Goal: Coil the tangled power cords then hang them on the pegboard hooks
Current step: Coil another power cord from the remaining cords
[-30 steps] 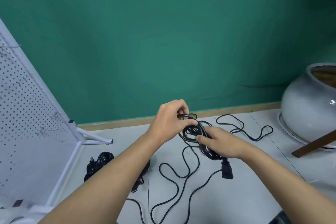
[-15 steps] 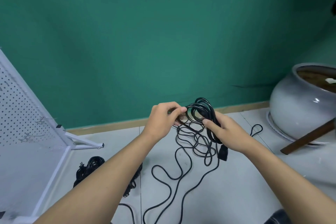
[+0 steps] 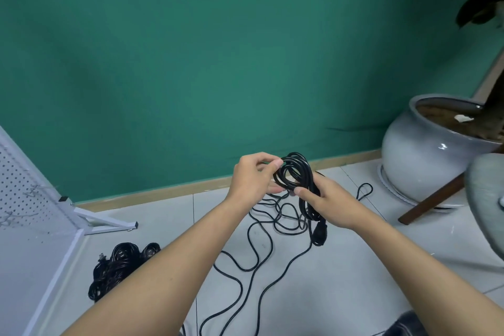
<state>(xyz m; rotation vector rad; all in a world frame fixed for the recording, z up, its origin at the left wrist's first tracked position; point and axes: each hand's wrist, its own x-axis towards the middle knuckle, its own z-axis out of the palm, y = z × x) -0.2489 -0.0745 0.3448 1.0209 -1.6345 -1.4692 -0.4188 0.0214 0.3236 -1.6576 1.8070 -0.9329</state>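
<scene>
This is a plain indoor room corner, more a home or a staged work area than a workshop: a bare green wall (image 3: 218,63) meets pale floor tiles (image 3: 354,281) along a wooden skirting board (image 3: 163,191). A large glazed planter (image 3: 417,163) holds a leafy plant (image 3: 480,8) at the right. A white pegboard (image 3: 24,185) stands at the left, with black power cords (image 3: 246,251) on the tiles.

One wide-angle camera (worn on the person's head) looks forward and down, near the black coiled power cord (image 3: 307,176), toward the pale tiled floor (image 3: 354,267) and the plain green wall (image 3: 191,63).
</scene>
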